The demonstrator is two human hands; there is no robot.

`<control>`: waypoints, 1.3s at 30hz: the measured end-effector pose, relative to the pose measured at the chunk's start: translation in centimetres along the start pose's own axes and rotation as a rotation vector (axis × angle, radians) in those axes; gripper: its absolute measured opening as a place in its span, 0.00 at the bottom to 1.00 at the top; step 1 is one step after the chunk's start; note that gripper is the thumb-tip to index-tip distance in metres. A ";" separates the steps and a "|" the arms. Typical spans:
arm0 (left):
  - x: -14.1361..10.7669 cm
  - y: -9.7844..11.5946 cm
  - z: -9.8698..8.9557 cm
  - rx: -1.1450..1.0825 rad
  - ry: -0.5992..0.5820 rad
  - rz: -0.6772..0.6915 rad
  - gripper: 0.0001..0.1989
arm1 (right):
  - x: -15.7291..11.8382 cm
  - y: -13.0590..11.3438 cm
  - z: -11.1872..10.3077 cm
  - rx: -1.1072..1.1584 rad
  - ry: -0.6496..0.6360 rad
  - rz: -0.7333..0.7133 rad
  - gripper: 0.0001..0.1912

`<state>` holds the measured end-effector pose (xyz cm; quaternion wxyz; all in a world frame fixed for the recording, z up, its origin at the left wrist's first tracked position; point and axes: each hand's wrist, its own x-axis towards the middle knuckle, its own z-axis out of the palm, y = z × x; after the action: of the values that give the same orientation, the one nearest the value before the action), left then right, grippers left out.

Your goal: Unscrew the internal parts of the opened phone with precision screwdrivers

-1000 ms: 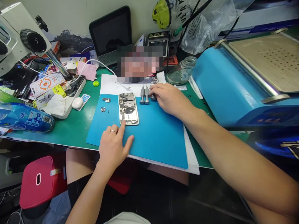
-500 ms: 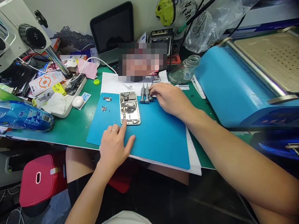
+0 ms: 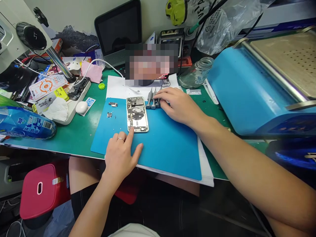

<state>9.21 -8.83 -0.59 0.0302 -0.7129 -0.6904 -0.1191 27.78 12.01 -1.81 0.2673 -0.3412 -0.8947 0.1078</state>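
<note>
An opened phone lies on the blue mat, its inner parts facing up. My left hand rests on the mat with the index fingertip on the phone's lower edge; its thumb is spread and it holds nothing. Several small grey screwdrivers lie side by side right of the phone. My right hand is over them, fingers bent and touching them; whether it grips one is hidden. Two small phone parts and tiny bits lie on the mat left of the phone.
White paper sticks out under the mat. A glass jar lies behind on the right, beside a large blue machine. At left are a microscope, a blue packet and a white earphone case.
My right hand has shifted slightly left over the screwdrivers, which have moved slightly left too. My left hand remains at the phone's lower edge.
</note>
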 end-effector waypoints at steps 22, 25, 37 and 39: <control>-0.1 -0.2 0.0 -0.029 -0.017 -0.009 0.27 | -0.2 -0.7 -0.4 -0.007 -0.147 -0.055 0.15; -0.1 -0.1 0.0 -0.030 -0.027 -0.016 0.26 | -0.2 -0.6 -0.1 -0.008 -0.119 -0.074 0.14; -0.2 -0.1 -0.1 0.004 -0.030 -0.007 0.27 | -0.2 -1.8 -0.5 0.215 0.258 -0.132 0.11; -0.2 -0.1 -0.1 0.008 -0.034 -0.008 0.27 | -0.5 -2.3 -0.5 0.335 0.392 -0.058 0.14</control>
<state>9.10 -9.02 -0.49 0.0209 -0.7119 -0.6942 -0.1044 27.14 9.98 -0.71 0.4913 -0.2806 -0.8050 0.1785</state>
